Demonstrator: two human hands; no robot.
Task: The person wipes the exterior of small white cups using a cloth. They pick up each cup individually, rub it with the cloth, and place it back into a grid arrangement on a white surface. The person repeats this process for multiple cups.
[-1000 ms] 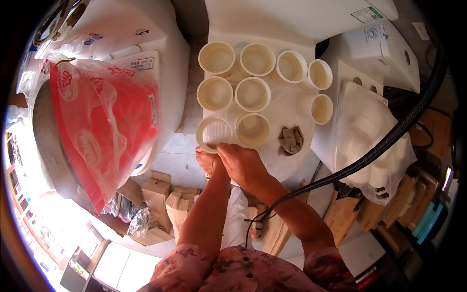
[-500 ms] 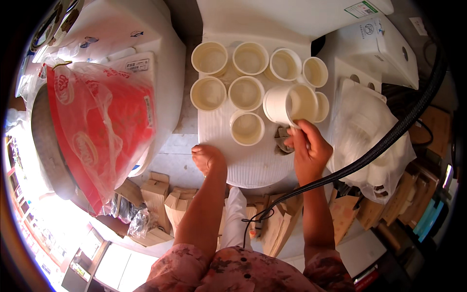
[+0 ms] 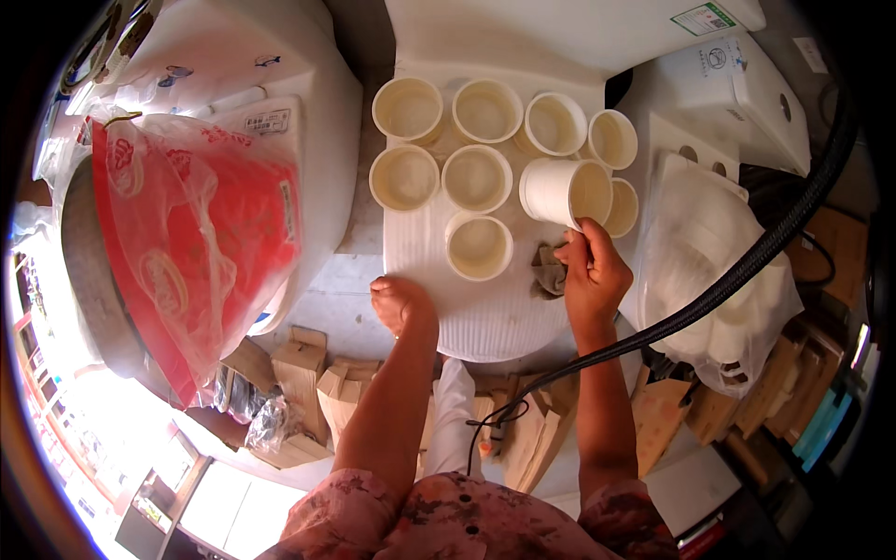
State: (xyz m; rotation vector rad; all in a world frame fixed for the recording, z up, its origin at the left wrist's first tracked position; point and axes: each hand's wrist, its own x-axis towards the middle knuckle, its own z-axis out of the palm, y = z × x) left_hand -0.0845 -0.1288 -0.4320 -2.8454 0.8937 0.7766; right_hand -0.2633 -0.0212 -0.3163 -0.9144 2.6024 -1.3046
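My right hand pinches the rim of a white cup, which lies tipped on its side with its opening facing right. A crumpled grey-brown cloth lies just left of my right fingers. Several similar white cups stand mouth up on a white ribbed surface with a rounded front; the front one is nearest to me. The held cup partly covers another cup at its right. At the surface's left edge my left hand is curled into a loose fist, with nothing visible in it.
A black cable crosses over my right forearm. On the left stands a large white fixture with a red plastic-wrapped package. A clear bag of white things and a white box are on the right. Cardboard pieces lie below the surface.
The cup in my right hand has turned further onto its side, its opening swinging to the right. My left hand stays curled at the edge. The whole view has shifted slightly.
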